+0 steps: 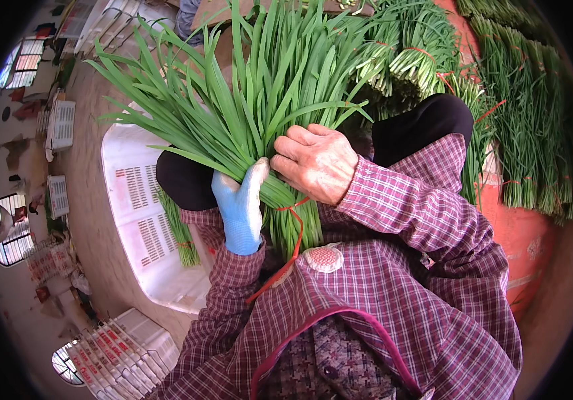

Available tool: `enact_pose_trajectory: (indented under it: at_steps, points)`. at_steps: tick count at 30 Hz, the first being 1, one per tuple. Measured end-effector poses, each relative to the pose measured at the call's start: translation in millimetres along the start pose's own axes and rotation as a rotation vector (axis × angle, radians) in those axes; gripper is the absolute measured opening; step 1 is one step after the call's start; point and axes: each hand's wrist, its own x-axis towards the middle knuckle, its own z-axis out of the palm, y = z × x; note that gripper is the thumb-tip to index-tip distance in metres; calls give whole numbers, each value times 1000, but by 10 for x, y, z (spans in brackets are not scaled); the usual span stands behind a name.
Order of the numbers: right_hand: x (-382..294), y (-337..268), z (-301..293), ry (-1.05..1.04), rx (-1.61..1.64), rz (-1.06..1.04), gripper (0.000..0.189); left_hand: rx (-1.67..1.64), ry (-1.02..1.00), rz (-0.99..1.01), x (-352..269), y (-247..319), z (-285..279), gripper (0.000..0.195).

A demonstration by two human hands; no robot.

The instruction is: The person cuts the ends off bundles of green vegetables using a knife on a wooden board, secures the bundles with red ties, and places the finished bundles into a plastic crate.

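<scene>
A leafy bunch of garlic chives stands in front of my chest, its leaves fanned out away from me and its cut stalks towards my lap. My left hand, in a blue glove with a pale coated thumb, grips the bunch on its left side. My bare right hand is curled against the right side of the bunch, its fingertips hidden among the leaves. Just below both hands, a red tie goes around the stalks, and its long tail hangs down across my checked apron.
Left of my knee sits a white plastic crate with a tied bunch inside. More tied bunches lie at the right, some on a red surface. Stacked white crates stand at lower left. A wooden board lies at the top.
</scene>
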Motion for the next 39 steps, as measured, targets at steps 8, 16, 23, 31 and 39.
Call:
enact_pose_trajectory:
  at_steps: [8, 16, 23, 31, 39]
  points:
    - [4, 114, 120, 70, 43, -105, 23, 1, 7, 13, 37, -51, -23, 26]
    - [99, 607, -624, 303, -378, 311, 26, -47, 52, -9, -10, -36, -12, 28]
    - [5, 101, -394, -31, -43, 208, 23, -17, 33, 2, -2, -10, 57, 23]
    - [-12, 34, -123, -74, -84, 86, 20, -19, 33, 6, 1, -13, 46, 28]
    - [-58, -105, -281, -133, -6, 173, 19, 2, 30, -13, -18, 27, 67, 32]
